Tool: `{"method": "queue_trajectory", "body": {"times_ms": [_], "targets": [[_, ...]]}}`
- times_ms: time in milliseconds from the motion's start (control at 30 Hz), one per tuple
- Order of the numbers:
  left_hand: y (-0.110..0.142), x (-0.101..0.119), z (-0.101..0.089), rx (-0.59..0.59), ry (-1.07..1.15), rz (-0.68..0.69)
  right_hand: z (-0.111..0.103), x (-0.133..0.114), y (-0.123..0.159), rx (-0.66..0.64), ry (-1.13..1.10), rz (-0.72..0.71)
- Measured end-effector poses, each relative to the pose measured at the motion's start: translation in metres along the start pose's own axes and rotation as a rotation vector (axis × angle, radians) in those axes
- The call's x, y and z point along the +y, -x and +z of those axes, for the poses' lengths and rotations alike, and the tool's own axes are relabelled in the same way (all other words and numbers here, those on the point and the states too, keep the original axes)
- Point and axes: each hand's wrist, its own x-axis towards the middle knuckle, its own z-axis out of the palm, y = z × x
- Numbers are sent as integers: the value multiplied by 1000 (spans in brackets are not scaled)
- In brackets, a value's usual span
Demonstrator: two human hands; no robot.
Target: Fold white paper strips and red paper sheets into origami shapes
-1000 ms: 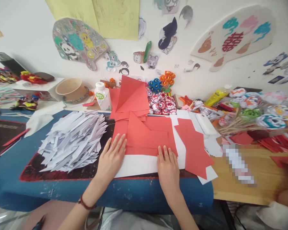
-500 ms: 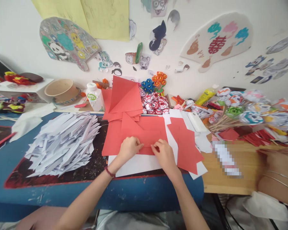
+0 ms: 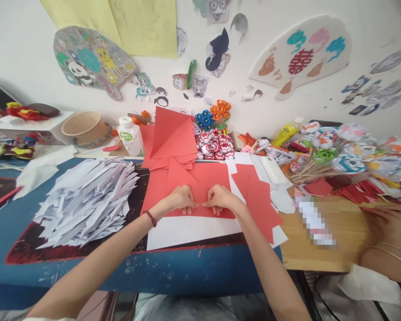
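Red paper lies in front of me, over white sheets whose front part shows. My left hand is closed, its thumb and fingers pinching the red paper near its front. Just to the right, my right hand is curled the same way on the paper, its thumb pointing at the left one across a small gap. The fold under the fingers is partly hidden by them. Behind the hands, a stack of red sheets leans up, the top one creased.
A heap of folded white paper pieces lies left. More red sheets lie right. A white bottle, paper flowers and a bowl line the wall. Another person's arm rests on the wooden table at right.
Both hands have shifted slightly and changed from fingertips pinching the paper's front edge to fingers curled under, pressed on the paper. The forearms have spread outward.
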Motion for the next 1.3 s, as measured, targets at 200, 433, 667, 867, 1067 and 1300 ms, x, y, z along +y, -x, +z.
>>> {"method": "queue_trajectory", "body": {"times_ms": [200, 433, 667, 867, 1067, 1300], "targets": [[7, -18, -12, -14, 28, -17, -5, 2, -1, -60, 9, 26], [30, -57, -36, 14, 42, -80, -5, 2, -3, -82, 13, 25], [60, -64, -61, 58, -118, -139, -11, -12, 0, -122, 123, 91], [62, -32, -51, 339, -372, -89, -11, -45, -15, -265, 172, 163], [32, -19, -7, 500, -478, -41, 0, -56, -32, -360, 128, 218], [22, -32, 4, 607, -546, -92, -2, -45, -12, -292, 50, 234]]}}
